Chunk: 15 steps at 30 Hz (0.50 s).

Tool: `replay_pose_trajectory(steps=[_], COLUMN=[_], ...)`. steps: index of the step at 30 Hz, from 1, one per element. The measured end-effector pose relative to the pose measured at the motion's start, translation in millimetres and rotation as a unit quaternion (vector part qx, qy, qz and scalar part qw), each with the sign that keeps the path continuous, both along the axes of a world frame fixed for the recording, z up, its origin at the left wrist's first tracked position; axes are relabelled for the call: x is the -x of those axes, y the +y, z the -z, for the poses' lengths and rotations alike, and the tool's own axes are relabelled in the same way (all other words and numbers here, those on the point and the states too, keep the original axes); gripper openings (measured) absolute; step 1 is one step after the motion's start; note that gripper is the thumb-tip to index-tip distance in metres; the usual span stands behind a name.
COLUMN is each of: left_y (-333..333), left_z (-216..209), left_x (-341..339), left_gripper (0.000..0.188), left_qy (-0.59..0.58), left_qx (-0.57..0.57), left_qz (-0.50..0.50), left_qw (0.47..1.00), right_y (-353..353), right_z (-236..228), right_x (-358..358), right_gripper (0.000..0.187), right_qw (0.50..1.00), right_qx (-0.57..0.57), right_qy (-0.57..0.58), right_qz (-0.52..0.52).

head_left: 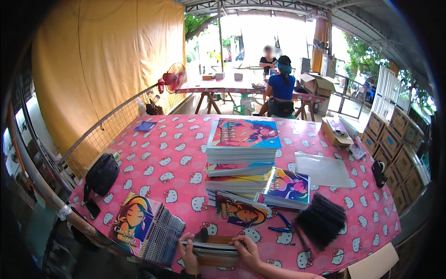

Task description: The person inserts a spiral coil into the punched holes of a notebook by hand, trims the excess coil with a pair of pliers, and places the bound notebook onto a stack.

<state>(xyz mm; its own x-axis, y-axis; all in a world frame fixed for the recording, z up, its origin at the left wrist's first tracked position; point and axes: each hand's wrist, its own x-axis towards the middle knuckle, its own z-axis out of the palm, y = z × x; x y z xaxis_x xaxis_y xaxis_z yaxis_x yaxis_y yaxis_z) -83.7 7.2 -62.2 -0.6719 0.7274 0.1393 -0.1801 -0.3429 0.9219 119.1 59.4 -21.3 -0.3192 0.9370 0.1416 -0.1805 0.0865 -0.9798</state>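
Near the table's front edge, my left hand (188,255) and my right hand (248,252) grip the two ends of a notebook (214,247), seen nearly edge-on. Fingers of both hands are closed over its upper edge. A small dark object (201,235) is just behind it, its kind unclear. Beside my left hand is a pile of spiral notebooks (135,218) with picture covers and coiled edges. Past my right hand lie blue-handled pliers (282,226) and a heap of black binding coils (323,219). Straight ahead, one notebook (239,209) lies before a tall notebook stack (241,156).
The pink patterned tablecloth (172,158) covers the table. A shorter notebook pile (287,186) and clear plastic sheets (323,169) lie right of the stack. A black bag (102,174) sits left, cartons (395,149) right. Two people (281,86) occupy a farther table.
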Motion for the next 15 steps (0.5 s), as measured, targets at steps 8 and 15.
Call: replay_pose_trajectory(steps=[8,15], left_y=[18.7,28.3], left_z=[-0.1,-18.9], left_x=[0.4,-2.0], left_gripper=[0.010,0.010], left_qy=[0.010,-0.043], left_qx=[-0.018,-0.014], left_qz=[-0.031,0.010], left_qw=[0.999,0.999], right_y=[55.9,81.2], right_z=[8.8,71.3], right_x=[-103.6,-185.7], right_gripper=[0.006,0.040], right_qw=[0.948,0.746], right_qx=[-0.117,-0.159], right_qy=[-0.205,-0.587], right_qz=[0.211,0.272])
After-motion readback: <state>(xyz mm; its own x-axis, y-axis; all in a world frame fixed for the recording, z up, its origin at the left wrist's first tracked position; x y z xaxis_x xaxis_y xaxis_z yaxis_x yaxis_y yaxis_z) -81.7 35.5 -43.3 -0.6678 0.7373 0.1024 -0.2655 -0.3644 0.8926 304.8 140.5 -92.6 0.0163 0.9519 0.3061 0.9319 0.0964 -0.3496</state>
